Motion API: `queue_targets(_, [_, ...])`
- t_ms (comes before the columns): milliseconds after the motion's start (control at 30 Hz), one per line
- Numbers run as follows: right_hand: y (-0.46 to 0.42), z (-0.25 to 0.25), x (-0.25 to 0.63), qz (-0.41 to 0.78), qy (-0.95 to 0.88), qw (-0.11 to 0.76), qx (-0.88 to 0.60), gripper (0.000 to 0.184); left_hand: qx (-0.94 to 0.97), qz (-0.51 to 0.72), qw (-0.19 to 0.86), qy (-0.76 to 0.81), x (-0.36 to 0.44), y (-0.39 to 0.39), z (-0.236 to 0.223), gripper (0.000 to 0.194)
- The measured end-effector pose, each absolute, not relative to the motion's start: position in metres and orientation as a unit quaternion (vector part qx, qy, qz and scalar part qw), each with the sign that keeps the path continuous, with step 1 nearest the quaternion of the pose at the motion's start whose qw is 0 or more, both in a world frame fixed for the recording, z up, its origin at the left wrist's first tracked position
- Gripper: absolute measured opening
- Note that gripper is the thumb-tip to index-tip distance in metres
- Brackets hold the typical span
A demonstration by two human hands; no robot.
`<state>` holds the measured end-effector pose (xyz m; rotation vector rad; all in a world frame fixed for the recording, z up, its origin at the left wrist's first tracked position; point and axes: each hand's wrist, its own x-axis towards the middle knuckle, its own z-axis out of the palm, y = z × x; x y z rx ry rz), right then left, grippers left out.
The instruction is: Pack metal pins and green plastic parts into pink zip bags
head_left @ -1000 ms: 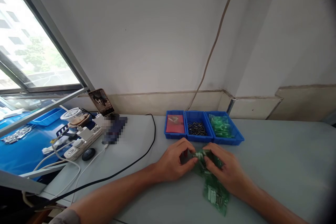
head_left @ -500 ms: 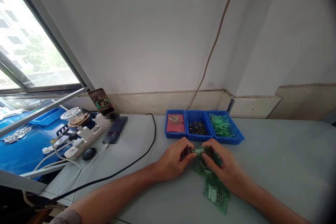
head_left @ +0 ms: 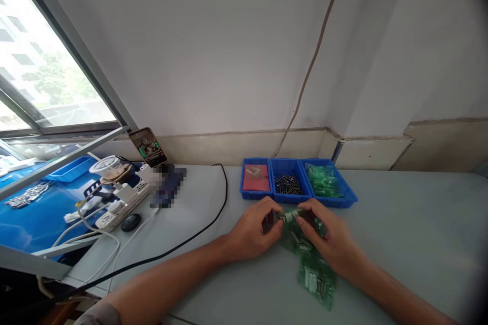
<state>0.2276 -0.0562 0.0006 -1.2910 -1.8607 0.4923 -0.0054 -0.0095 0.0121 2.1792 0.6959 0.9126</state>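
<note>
A translucent green plastic bag (head_left: 317, 279) with small white and metal pieces inside hangs down from between my hands over the grey table. My left hand (head_left: 254, 228) pinches the upper left edge of the bag between thumb and fingertips. On its right side my right hand (head_left: 330, 231) grips the bag's top edge, thumb pressed against the fingers. White pieces show at the top, between the two sets of fingertips. Just behind my hands stand three joined blue bins: one with a red bottom and a few pale pieces (head_left: 256, 171), one with metal screws (head_left: 288, 184), one with green bags (head_left: 323, 181).
A black cable (head_left: 179, 246) runs across the table on the left. Near it lie a black mouse-like object (head_left: 130, 222), a power strip (head_left: 122, 208) with plugs, and a propped phone (head_left: 148, 147). A metal frame (head_left: 64, 162) and the wall bound the table.
My fingertips have moved slightly apart at the top of the bag, showing more of the white pieces between them. Both hands keep hold of it.
</note>
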Motion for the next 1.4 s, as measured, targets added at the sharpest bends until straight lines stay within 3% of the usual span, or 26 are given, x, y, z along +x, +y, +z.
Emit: queue_targets(1400, [-0.0579, 0.0028, 0.2277, 0.218, -0.755, 0.366, -0.499, 0.014, 0.834, 0.345, 0.305, 0.303, -0.0034, -0.0083, 0.0058, 0.008])
